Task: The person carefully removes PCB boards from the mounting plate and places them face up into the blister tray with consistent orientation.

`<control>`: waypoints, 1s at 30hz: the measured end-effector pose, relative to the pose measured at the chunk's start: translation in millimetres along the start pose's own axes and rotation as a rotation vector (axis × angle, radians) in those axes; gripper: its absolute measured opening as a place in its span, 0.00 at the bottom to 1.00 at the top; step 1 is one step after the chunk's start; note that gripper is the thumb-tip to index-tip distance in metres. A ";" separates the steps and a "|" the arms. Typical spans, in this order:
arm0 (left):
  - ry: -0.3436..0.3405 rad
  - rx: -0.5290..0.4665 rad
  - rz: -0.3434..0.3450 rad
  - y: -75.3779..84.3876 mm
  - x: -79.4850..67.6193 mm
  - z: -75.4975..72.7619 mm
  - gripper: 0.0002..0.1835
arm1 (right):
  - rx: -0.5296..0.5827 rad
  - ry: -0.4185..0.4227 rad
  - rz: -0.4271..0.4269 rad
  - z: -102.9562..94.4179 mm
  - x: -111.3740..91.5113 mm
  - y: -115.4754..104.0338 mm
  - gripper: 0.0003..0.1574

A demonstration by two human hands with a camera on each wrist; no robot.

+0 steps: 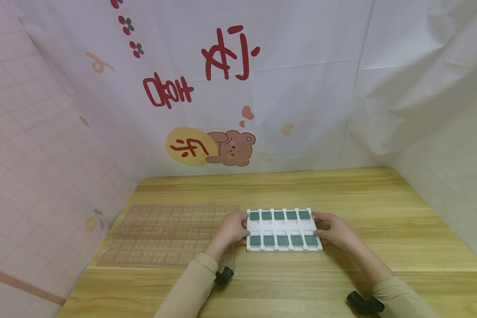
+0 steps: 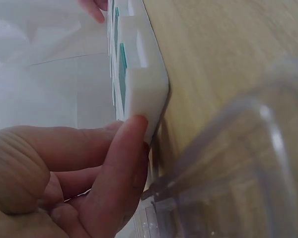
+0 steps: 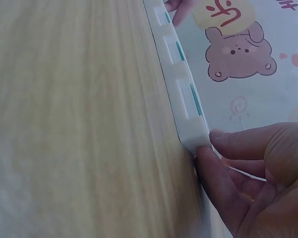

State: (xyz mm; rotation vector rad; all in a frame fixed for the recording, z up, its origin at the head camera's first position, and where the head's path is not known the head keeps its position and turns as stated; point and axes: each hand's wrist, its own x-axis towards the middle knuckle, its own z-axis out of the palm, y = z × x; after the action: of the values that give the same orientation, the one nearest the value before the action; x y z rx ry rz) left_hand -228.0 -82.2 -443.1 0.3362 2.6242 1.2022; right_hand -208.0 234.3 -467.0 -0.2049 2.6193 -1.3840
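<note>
A white foam-like tray (image 1: 258, 225) carries two rows of green square pieces (image 1: 283, 240), each in its own slot. My left hand (image 1: 231, 229) pinches the tray's left end between thumb and fingers. At the opposite end, my right hand (image 1: 337, 230) grips the right edge the same way. From the left wrist, the thick white side of the tray (image 2: 139, 94) shows between thumb and fingertips. The right wrist view has a tray corner (image 3: 196, 134) held by the thumb and a finger. Whether the tray touches the table or is slightly raised, I cannot tell.
A clear plastic tray with many small compartments (image 1: 155, 234) lies on the wooden table (image 1: 294, 282) to the left, partly under my left forearm. Its raised rim (image 2: 260, 111) is close to the left hand. A white printed sheet (image 1: 310, 88) hangs behind the table.
</note>
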 end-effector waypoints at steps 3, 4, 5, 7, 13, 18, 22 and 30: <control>0.004 0.029 0.001 0.2 -0.7 -0.4 0.08 | -0.005 0.002 -0.001 0.7 0.8 -0.1 0.40; 0.004 0.039 0.000 0.3 -1.0 -0.5 0.08 | -0.006 0.004 0.000 1.2 0.9 0.0 0.40; 0.004 0.047 -0.002 0.5 -1.2 -0.7 0.08 | -0.006 0.005 0.000 1.3 1.0 0.0 0.40; 0.006 0.058 0.002 1.0 -1.7 -1.1 0.08 | 0.000 0.005 0.002 1.6 1.0 -0.1 0.39; 0.018 0.125 0.025 2.4 -2.7 -2.9 0.09 | -0.014 -0.022 -0.057 -4.2 -0.1 -2.4 0.39; 0.045 0.183 0.056 0.0 -2.7 -5.8 0.08 | -0.168 0.000 -0.202 -14.9 0.0 -2.9 0.38; 0.083 0.244 0.098 -2.2 -2.6 -10.5 0.08 | -0.187 0.023 -0.306 -20.5 0.8 -3.0 0.40; 0.141 0.243 0.107 0.2 0.0 -14.7 0.26 | -0.180 0.028 -0.386 -19.9 5.6 0.7 0.45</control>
State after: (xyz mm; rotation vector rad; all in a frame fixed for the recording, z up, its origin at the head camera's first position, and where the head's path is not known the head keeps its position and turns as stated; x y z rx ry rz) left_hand -232.5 -92.6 -433.7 0.4560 2.9159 0.9697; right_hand -217.7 249.6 -457.1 -0.7545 2.8330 -1.2525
